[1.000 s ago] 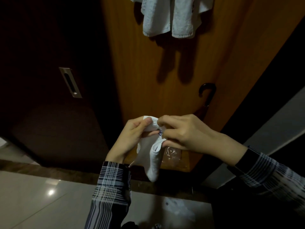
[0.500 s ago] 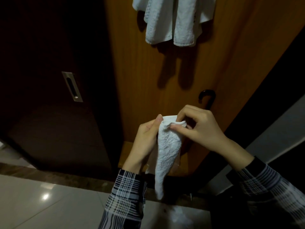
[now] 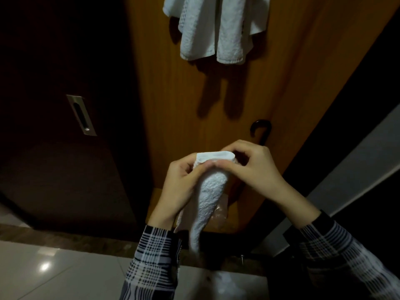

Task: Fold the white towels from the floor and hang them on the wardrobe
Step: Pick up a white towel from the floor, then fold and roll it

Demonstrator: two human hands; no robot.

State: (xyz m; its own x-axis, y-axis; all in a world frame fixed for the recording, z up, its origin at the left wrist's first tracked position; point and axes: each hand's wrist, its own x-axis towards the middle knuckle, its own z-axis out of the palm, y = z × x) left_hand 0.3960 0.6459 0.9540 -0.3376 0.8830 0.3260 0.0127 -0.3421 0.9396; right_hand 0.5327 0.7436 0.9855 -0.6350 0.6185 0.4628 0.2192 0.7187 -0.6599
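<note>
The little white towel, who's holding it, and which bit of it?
Both hands hold the small white towel by its top edge: left hand and right hand pinch it there, and the rest hangs down.

Both arms up in front, plaid sleeves at wrists. My left hand [image 3: 181, 187] & right hand [image 3: 255, 167] meet, fingers curled, pinching the towel [image 3: 207, 191] top.

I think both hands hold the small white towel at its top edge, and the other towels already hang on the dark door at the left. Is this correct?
Not quite. The left hand and the right hand do hold the small towel at its top edge, but the head view shows the other towels hanging on the orange wooden panel, not on the dark door at the left.
</note>
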